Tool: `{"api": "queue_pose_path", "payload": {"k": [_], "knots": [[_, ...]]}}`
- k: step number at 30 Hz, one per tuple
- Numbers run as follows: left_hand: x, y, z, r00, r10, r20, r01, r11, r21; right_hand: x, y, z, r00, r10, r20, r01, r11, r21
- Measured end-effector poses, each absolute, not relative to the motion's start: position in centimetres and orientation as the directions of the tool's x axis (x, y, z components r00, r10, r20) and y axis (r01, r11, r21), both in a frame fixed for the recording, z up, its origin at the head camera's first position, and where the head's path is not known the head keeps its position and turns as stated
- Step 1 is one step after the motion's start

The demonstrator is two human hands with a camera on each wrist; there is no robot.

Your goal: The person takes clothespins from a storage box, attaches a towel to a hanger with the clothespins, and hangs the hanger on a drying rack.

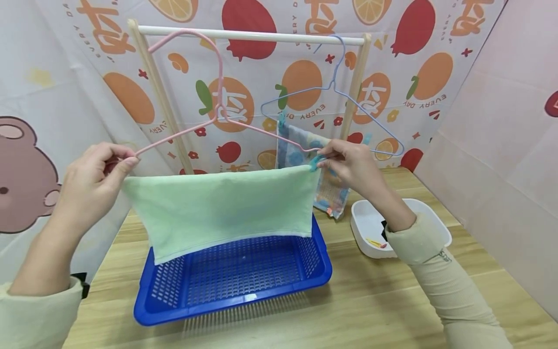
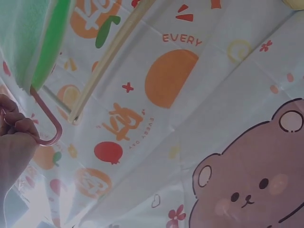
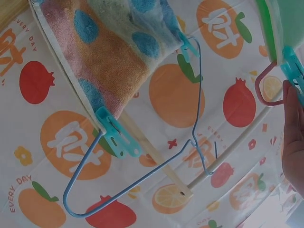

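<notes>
In the head view my left hand (image 1: 98, 179) pinches the left end of a pink hanger (image 1: 220, 72). A light green towel (image 1: 226, 208) hangs along the hanger's lower edge, its upper left corner right at my left fingertips. My right hand (image 1: 350, 165) grips a teal clothespin (image 1: 315, 163) at the towel's upper right corner, by the hanger's right end. The right wrist view also shows this clothespin (image 3: 292, 69) at my fingers. The pink hook overlaps the rack's white rod (image 1: 270, 35) in the head view. The left wrist view shows the hanger's curved end (image 2: 58, 128).
Behind, a blue hanger (image 1: 333, 84) hangs on the wooden rack (image 1: 153, 80), with a patterned towel (image 3: 118, 52) clipped by teal clothespins. Below the green towel stands a blue basket (image 1: 226, 303). A white bin (image 1: 366, 245) with small items sits under my right forearm.
</notes>
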State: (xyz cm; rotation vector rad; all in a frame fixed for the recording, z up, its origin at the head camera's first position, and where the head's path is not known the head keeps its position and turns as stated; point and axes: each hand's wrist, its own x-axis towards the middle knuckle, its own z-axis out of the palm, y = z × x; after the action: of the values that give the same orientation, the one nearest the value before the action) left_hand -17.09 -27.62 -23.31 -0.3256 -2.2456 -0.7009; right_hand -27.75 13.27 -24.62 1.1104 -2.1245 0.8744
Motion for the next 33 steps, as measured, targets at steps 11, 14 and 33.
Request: {"api": "queue_pose_path", "payload": {"k": [11,14,33], "knots": [[-17.5,-27.6,-23.8,-0.688,0.041,0.725,0.447,0.811,0.378,-28.1,12.9,-24.9,-0.459,-0.480,0.748,-0.852,0.478,-0.216],[-17.6,-27.7,-23.9,-0.698,0.038,0.716,0.441,0.809,0.387,-28.2,12.6,-25.2,-0.396,-0.489,0.778,-0.870,0.471,-0.147],[-17.6,-27.8,-24.0,-0.702,0.042,0.711,0.425,0.826,0.371,-28.2,12.9,-25.6,-0.453,-0.466,0.760,-0.850,0.484,-0.210]]}}
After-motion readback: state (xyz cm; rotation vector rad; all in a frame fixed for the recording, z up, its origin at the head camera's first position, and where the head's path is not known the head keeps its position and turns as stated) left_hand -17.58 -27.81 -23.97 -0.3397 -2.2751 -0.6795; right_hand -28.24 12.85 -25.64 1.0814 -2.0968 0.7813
